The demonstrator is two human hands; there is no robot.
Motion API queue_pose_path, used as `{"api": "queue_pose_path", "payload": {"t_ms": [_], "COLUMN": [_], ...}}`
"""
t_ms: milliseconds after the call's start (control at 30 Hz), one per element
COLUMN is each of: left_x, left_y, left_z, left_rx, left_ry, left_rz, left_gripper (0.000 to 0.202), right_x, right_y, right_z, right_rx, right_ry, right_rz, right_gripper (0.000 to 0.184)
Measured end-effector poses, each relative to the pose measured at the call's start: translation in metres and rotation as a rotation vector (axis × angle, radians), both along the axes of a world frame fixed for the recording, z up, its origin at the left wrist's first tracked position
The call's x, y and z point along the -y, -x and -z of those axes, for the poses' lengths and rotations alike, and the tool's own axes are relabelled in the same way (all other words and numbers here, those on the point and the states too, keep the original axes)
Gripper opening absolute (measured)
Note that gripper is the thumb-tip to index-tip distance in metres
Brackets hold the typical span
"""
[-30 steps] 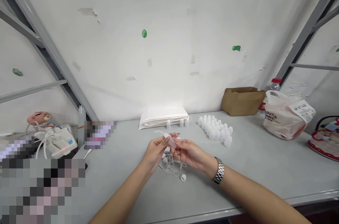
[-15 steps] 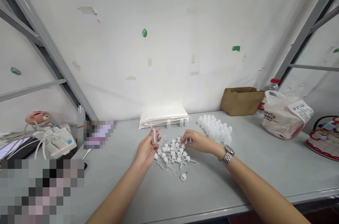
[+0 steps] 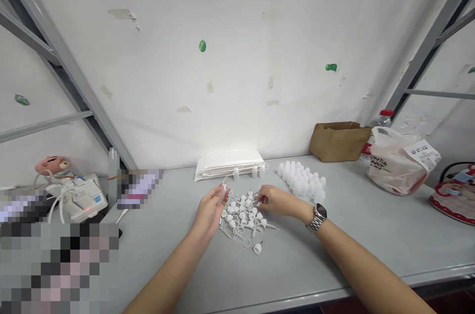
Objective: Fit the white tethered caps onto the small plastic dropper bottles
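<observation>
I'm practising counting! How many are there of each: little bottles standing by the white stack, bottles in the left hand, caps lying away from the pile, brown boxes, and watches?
Standing bottles by the white stack: 3
Held bottle in the left hand: 1
Separate cap: 1
Brown box: 1
Watch: 1
Total: 7

Table: front lay open between forearms, save one loose cap. Obstacles: cap heap, lay between left hand and right hand; bottle rows, stood behind the latter.
</observation>
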State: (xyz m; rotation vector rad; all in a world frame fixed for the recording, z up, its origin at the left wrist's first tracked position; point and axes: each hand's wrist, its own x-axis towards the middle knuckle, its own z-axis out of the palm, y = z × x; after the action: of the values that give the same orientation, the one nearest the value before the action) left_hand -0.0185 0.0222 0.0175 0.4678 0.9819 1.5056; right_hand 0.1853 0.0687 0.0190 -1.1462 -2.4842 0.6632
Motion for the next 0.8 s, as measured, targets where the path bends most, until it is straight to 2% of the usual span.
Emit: {"api": "queue_pose_path", "payload": {"t_ms": [133, 233, 333, 567, 700, 800], "left_x": [0.004, 0.009, 0.013, 0.016, 0.017, 0.018], "left_y": [-0.005, -0.009, -0.012, -0.019, -0.020, -0.021], "left_z": [-0.006, -0.012, -0.013, -0.006, -0.008, -0.006], "left_rx": [-0.016, -0.063, -0.129, -0.113, -0.183, -0.221], "left_ry": [-0.033, -0.051, -0.055, -0.130, -0.076, -0.056], "left_rz": [0.048, 0.125, 0.203, 0.232, 0.210, 0.204], "left_gripper": [0.016, 0.024, 0.032, 0.029, 0.033, 0.034], "right_x": [-0.002, 0.001, 0.006, 0.015, 0.020, 0.025], "right_y": [-0.008, -0.009, -0.003, 0.020, 0.028, 0.033], "right_z": [-0.012, -0.023, -0.027, -0.014, -0.007, -0.002], "right_rx": [-0.120, -0.343, -0.592, -0.974, -1.072, -1.132], "right_ry": [0.093, 0.250, 0.341, 0.492, 0.456, 0.473], "right_rz": [0.042, -0.009, -0.047, 0.038, 0.204, 0.233], "right_gripper": [0.011, 0.022, 0.026, 0.022, 0.022, 0.020]}}
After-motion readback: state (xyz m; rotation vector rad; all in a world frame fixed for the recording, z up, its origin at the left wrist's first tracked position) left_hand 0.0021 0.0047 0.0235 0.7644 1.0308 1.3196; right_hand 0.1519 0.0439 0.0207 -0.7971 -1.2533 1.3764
